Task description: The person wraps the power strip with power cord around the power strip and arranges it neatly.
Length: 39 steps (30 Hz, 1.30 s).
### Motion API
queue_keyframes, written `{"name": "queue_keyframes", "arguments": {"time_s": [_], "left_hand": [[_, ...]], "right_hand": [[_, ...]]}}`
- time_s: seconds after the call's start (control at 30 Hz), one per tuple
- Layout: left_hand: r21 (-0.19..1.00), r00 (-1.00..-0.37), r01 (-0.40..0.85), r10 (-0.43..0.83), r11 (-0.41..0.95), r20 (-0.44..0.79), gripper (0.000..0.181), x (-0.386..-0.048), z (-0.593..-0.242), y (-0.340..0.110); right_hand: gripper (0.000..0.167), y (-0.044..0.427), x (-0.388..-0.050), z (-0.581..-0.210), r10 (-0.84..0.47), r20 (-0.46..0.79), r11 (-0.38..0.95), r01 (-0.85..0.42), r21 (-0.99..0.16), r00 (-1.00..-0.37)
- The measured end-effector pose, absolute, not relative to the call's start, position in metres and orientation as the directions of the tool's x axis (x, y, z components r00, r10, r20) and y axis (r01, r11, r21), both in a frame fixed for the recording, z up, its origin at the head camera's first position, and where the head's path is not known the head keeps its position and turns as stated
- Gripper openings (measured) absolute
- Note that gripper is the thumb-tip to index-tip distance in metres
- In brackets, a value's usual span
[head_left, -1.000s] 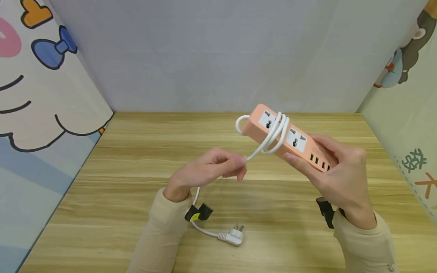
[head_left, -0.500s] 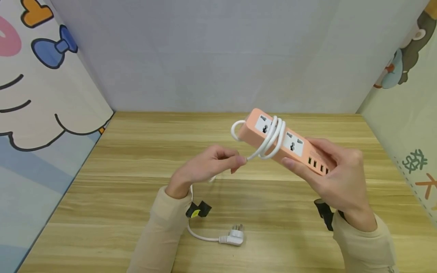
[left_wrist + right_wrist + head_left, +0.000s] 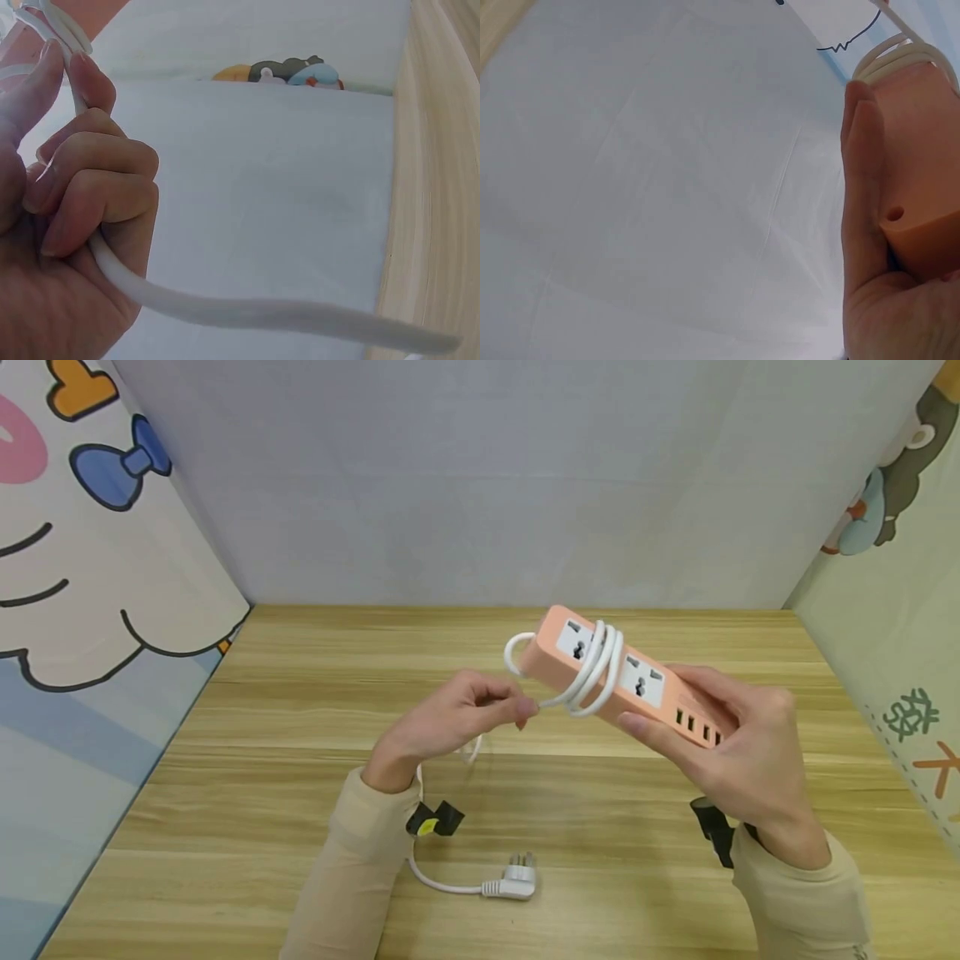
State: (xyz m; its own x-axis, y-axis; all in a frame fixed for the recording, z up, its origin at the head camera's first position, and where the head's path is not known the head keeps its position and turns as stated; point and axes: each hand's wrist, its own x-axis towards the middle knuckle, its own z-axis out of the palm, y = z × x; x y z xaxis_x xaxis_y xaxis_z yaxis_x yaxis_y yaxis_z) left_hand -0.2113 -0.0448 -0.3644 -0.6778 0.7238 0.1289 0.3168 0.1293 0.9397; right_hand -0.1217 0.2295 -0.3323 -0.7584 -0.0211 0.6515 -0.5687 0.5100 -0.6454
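Observation:
My right hand (image 3: 750,752) grips the lower end of a peach-coloured power strip (image 3: 543,664), held tilted above the table with its sockets and USB ports facing up. Several turns of white cord (image 3: 595,672) wrap around the strip between its two sockets. Between thumb and forefinger my left hand (image 3: 457,714) pinches the cord just left of these turns. In the left wrist view, the other fingers curl around the cord (image 3: 247,311), which trails out below them. The plug (image 3: 516,878) at the cord's end lies on the table near the front.
Beneath both hands is a wood-grain table (image 3: 300,677). A pale wall (image 3: 487,485) rises behind it, and cartoon-printed panels (image 3: 112,552) stand at the sides. Black camera mounts (image 3: 437,820) sit at both wrists.
The power strip has shifted slightly left and down in the right hand. My left hand still pinches the cord and has risen a little; the trailing cord has swung slightly.

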Motion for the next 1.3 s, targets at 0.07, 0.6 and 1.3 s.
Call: {"name": "queue_keyframes", "arguments": {"time_s": [0.07, 0.6, 1.3], "left_hand": [[0.942, -0.679, 0.313, 0.722, 0.121, 0.133, 0.017, -0.212, -0.365, -0.045], [0.966, -0.825, 0.138, 0.566, 0.217, -0.009, 0.022, -0.212, -0.362, -0.044], [0.975, -0.935, 0.126, 0.350, 0.181, 0.056, 0.026, -0.217, -0.373, -0.042]], "right_hand": [[0.046, 0.230, -0.121, -0.332, -0.027, 0.648, 0.511, -0.568, -0.646, -0.761], [0.047, 0.230, -0.119, -0.331, -0.062, 0.625, 0.516, -0.561, -0.647, -0.778], [0.046, 0.226, -0.112, -0.327, -0.186, 0.572, 0.510, -0.576, -0.639, -0.799]]}}
